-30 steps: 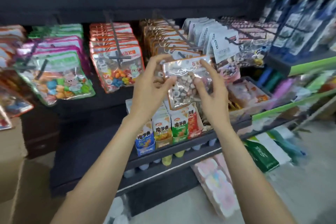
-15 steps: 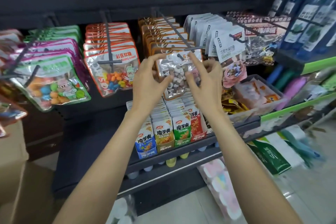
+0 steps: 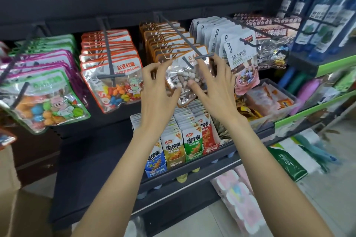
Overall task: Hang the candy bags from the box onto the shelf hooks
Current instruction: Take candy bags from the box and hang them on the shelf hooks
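Both hands at the front candy bag (image 3: 185, 81) on its hook (image 3: 185, 38)

Left hand (image 3: 158, 90) and right hand (image 3: 213, 90) pinch the bag; its label, partly hidden, reads "石头"; neighbouring bag (image 3: 115, 82) reads "彩豆软糖".

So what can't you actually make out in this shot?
All in the head view:
- Candy bag: its hang hole lies behind the hook, so whether it is threaded is unclear; left hand and right hand cover its sides.
- Cardboard box: cut off by the left edge, contents unseen.
- Goods at the right edge: blurred.
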### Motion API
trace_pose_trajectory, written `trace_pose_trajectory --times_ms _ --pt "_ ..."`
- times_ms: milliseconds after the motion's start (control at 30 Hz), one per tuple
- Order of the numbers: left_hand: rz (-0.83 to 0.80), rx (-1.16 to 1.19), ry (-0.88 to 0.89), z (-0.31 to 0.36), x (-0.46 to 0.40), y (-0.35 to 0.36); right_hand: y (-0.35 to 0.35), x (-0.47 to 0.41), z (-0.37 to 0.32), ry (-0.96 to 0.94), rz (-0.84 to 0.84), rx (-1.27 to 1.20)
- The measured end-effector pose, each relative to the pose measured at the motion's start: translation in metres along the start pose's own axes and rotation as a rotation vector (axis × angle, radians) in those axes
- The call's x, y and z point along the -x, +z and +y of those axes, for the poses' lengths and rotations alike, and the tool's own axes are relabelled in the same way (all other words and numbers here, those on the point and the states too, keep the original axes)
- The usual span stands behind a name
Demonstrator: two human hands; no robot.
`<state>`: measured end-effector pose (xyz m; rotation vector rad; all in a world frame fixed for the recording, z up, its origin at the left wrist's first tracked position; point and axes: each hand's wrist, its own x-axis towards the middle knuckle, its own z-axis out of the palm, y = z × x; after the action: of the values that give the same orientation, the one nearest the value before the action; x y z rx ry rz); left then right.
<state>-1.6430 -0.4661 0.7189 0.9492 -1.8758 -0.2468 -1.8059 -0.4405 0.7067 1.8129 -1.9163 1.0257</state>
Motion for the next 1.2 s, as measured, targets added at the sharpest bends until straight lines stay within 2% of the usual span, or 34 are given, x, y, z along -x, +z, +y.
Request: trace_pose_trajectory --times_ms 100,200,333,467,600,733,833,933,1033,1133,1200 --pt "0.061 -0.077 0.055 0.001 0.008 -0.003 -0.003 0.006 0.006 -0.043 -0.019 -0.041" --pt "0.201 -0.162 0.099 0.008 0.012 -0.005 -0.010 0.010 0.015 -0.095 0.009 -0.076" --pt "0.315 -0.097 0.305 0.033 0.015 0.003 -0.028 0.016 0.030 -0.174 0.050 -0.201" --pt "0.324 0.060 0.436 0.076 0.014 0.023 -0.056 0.023 0.065 -0.282 0.106 -0.272" --pt "0.221 0.172 0.457 0.124 0.000 0.060 -0.094 0.027 0.126 -0.338 0.074 -0.311" --pt "-0.021 0.227 0.311 0.176 -0.015 0.114 -0.143 0.021 0.204 -0.249 -0.102 -0.325" --pt "-0.138 0.245 0.170 0.207 -0.036 0.160 -0.174 0.008 0.257 -0.216 -0.106 -0.313" --pt "-0.110 0.245 0.064 0.217 -0.069 0.199 -0.193 -0.014 0.307 -0.145 -0.018 -0.347" --pt "-0.086 0.102 0.036 0.210 -0.108 0.228 -0.194 -0.045 0.348 -0.094 0.034 -0.351" --pt "-0.108 -0.055 -0.011 0.196 -0.143 0.254 -0.181 -0.081 0.363 -0.135 0.009 -0.271" --pt "-0.147 -0.161 -0.042 0.185 -0.160 0.269 -0.168 -0.102 0.364 -0.135 -0.070 -0.253"
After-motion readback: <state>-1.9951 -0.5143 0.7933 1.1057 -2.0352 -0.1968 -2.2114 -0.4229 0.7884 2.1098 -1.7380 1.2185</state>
